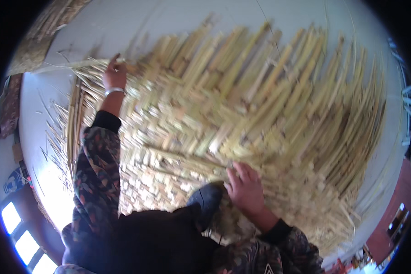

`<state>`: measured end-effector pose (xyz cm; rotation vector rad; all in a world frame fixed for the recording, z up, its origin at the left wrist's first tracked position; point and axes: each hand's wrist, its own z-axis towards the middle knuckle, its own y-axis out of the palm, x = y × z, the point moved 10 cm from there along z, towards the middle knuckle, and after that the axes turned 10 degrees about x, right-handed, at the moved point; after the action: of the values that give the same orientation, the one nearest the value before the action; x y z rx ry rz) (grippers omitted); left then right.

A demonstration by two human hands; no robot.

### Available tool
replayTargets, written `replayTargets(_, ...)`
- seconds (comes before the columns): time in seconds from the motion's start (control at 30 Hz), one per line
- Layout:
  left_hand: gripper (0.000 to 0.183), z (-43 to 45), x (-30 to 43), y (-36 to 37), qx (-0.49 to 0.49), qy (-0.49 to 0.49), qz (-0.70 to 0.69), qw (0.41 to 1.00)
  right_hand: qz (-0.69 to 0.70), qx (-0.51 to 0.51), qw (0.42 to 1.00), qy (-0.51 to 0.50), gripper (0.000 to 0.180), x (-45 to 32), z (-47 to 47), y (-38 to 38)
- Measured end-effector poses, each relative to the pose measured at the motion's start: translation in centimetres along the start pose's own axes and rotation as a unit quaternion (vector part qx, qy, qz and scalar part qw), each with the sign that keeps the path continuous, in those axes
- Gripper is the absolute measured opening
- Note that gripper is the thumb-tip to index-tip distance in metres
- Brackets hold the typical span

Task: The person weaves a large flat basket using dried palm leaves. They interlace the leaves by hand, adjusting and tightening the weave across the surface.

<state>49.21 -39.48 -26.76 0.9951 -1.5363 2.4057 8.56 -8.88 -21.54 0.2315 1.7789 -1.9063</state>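
Observation:
A large mat of flattened reed or cane strips (198,120), woven in a zigzag pattern, spreads over the pale floor. Loose strip ends fan out along its far and right sides. My left hand (115,72), with a bracelet at the wrist, is stretched to the mat's far left edge by the strip ends; blur hides whether it holds one. Near the mat's middle, my right hand (245,185) is low over the weave, fingers spread and apparently empty. A dark shoe (207,202) is on the mat just left of that hand.
Long loose strips (73,120) lie along the mat's left side. At the upper left is a bundle or roll of similar material (37,41). Pale floor (106,24) shows beyond the far edge. Bright window panes (27,246) are at the lower left, and assorted items are at the lower right.

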Motion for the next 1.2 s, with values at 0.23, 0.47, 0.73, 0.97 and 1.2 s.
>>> replayTargets(0.23, 0.029, -15.7, 9.2, -0.3, -0.216, 0.019, -0.100, 0.971, -0.037, 0.029, 0.998, 0.029, 0.021, 3.6, -4.0, -0.5)
replayTargets(0.47, 0.029, -38.3, 16.2, -2.5, -0.619, -0.114, -0.163, 0.759, 0.027, 0.022, 0.997, 0.068, 0.013, 3.8, -2.9, -2.5)
replayTargets(0.73, 0.024, -40.1, 16.7, -0.1, -0.510, -0.371, -0.376, 0.679, 0.025, 0.084, 0.996, 0.036, 0.007, 3.3, -3.9, -5.9)
replayTargets(0.97, 0.025, -39.7, 17.6, 0.6, -0.506, -0.311, -0.345, 0.726, 0.124, 0.045, 0.966, 0.222, 0.023, 7.0, -7.8, -4.4)
replayTargets(1.2, 0.026, -39.3, 14.8, 1.3, -0.432, -0.306, -0.334, 0.780, 0.149, -0.015, 0.946, 0.289, 0.029, 9.6, -9.4, -2.9)
